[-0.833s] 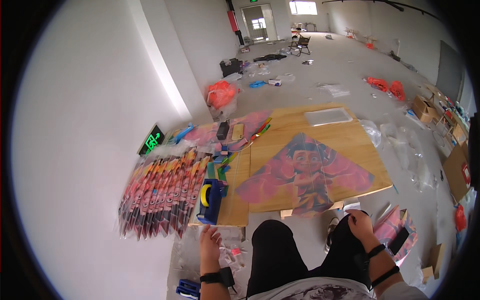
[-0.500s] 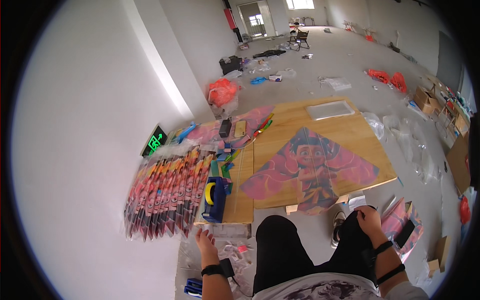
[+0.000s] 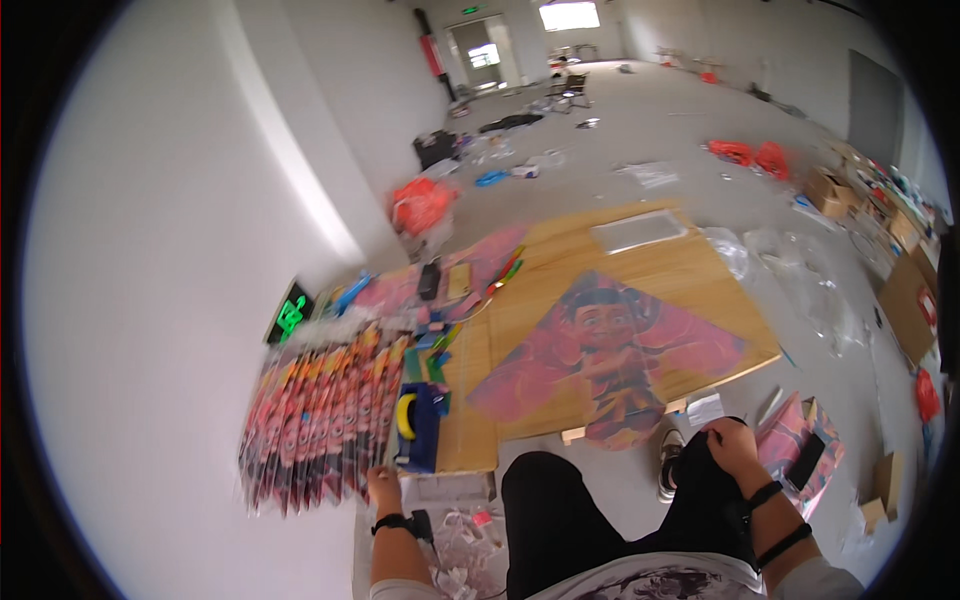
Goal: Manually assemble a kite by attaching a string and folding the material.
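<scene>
My left hand (image 3: 383, 488) is at the near right edge of a row of packed folded kites (image 3: 310, 430), by the table's near left corner. Its fingers are smeared by motion, and whether they grip a pack cannot be made out. On my right knee rests my right hand (image 3: 732, 446), fingers curled and nothing visible in them. Spread on the wooden table (image 3: 545, 255) in front of me lies a red and purple kite (image 3: 612, 350) with a cartoon figure, its tail hanging over the near edge. A blue tape dispenser (image 3: 420, 435) with a yellow ring stands beside the packs.
Farther back on the table are another printed kite sheet (image 3: 385, 290), a black box (image 3: 429, 281), a phone-like object (image 3: 459, 281) and a clear flat pack (image 3: 640, 232). Plastic wrap (image 3: 815, 290) and cardboard boxes (image 3: 905, 300) lie right. Below my left hand is crumpled plastic (image 3: 465, 545).
My left hand has moved left and from an open palm to the edge of the packed kites. The whole view has shifted slightly. My right hand stays on the knee.
</scene>
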`<state>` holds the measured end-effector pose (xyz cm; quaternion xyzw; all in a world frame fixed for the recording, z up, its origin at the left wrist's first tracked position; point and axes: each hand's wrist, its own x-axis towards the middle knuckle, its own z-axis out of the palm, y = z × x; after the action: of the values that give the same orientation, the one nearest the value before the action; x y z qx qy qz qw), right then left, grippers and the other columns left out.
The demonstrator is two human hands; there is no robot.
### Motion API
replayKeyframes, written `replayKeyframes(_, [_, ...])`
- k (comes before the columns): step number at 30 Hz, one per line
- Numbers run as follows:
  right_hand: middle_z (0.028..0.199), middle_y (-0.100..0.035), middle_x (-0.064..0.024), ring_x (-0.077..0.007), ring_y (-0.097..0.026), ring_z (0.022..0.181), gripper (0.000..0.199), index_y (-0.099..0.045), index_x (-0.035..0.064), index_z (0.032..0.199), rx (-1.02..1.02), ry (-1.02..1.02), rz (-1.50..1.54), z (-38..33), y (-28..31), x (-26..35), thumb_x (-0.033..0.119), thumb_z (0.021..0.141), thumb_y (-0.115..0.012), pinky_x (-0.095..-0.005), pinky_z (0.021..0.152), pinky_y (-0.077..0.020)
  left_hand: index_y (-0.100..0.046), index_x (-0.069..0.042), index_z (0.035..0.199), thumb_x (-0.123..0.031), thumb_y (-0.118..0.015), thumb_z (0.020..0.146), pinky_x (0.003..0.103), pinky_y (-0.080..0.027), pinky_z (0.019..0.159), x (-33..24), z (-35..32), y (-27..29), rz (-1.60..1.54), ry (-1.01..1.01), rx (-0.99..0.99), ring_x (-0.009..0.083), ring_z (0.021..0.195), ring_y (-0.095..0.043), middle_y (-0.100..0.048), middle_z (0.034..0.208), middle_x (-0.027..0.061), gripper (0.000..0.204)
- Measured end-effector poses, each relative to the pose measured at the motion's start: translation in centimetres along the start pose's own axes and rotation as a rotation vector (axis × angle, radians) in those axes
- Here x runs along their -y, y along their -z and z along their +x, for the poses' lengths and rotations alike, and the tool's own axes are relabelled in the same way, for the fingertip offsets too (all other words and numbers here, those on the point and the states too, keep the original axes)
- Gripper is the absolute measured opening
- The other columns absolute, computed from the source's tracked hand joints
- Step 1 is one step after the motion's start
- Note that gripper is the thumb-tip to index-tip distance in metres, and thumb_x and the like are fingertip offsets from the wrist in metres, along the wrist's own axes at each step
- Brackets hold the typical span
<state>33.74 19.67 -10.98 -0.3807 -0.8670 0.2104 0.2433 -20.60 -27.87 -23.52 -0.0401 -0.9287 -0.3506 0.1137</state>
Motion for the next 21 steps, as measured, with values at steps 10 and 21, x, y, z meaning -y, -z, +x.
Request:
replayKeyframes(10, [0.091,-0.073,-0.013,-0.0338,-0.069,0.086,0.018,-0.075,0.0107,0.093,0.066,0.074,-0.024,0.4,-0.7,0.0,0.017,0.086,-0.06,-0.0441,0.077,-0.0555,-0.078,0.0,0.088,-0.026,-0.079,0.079,0.041,-0.058,0.075,0.4,2.1,0.0,0.071,0.095,0.052,0.0315,0.079,-0.074,-0.076,0.082,0.0162,0.027])
replayKeyframes(21, [0.092,-0.072,-0.0123,-0.0346,-0.068,0.087,0.016,-0.075,0.0107,0.091,0.069,0.045,0.005,0.6,-0.5,1.2,0.015,0.086,-0.061,-0.0453,0.079,-0.0545,-0.075,0.003,0.088,-0.025,-0.075,0.088,0.038,-0.055,0.068,0.0,1.7,0.6,0.05,0.02,0.03,0.0258,0.07,-0.071,-0.073,0.078,0.015,0.028])
